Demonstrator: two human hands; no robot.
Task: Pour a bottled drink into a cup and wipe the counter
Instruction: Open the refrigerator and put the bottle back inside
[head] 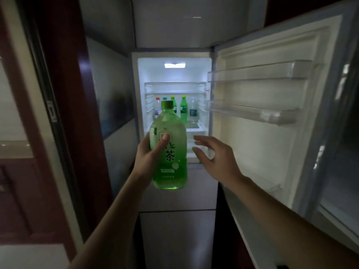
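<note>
The left hand (150, 152) grips a green bottle (168, 146) of tea around its middle, holding it upright with the cap on in front of the open fridge (174, 74). The right hand (215, 158) hovers empty just beside the bottle, fingers spread, likely ready to steady it or swing the fridge door (272, 133) closed. More bottles (183, 109) stand on the lit shelf behind.

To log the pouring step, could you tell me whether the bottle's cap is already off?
No, the cap sits on top of the bottle, which the left hand grips upright.
</note>
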